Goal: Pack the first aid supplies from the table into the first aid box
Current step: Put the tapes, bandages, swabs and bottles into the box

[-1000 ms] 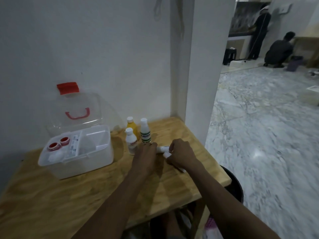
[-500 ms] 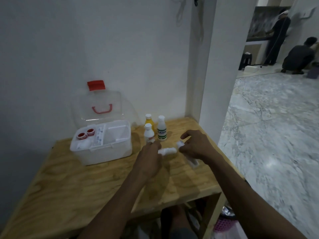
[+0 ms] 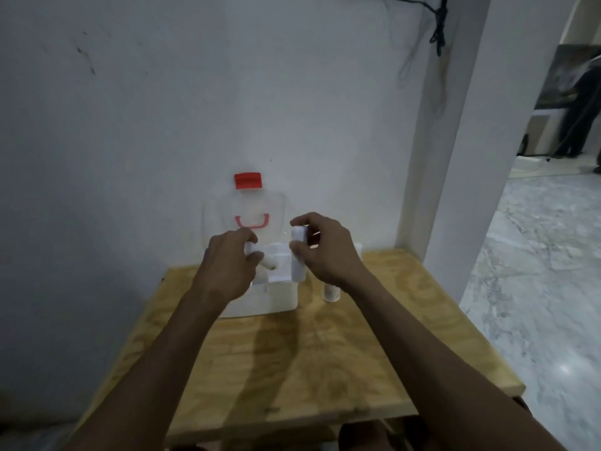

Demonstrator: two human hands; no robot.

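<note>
Both hands hold white rolls over the open box, frame centre.
Left hand [image 3: 227, 265] grips a tilted roll [image 3: 260, 255]; right hand [image 3: 328, 252] pinches an upright roll [image 3: 298, 255]. First aid box [image 3: 260, 301]: white, clear lid up.

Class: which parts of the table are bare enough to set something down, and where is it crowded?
Bare: the table in front of the box, to its near edge. Crowded: the back, with the box, a bottle, and both hands, left hand, right hand.

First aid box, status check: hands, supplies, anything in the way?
Left hand and right hand each grip a white roll, over the open first aid box. One bottle beside it. Nothing blocking.
</note>
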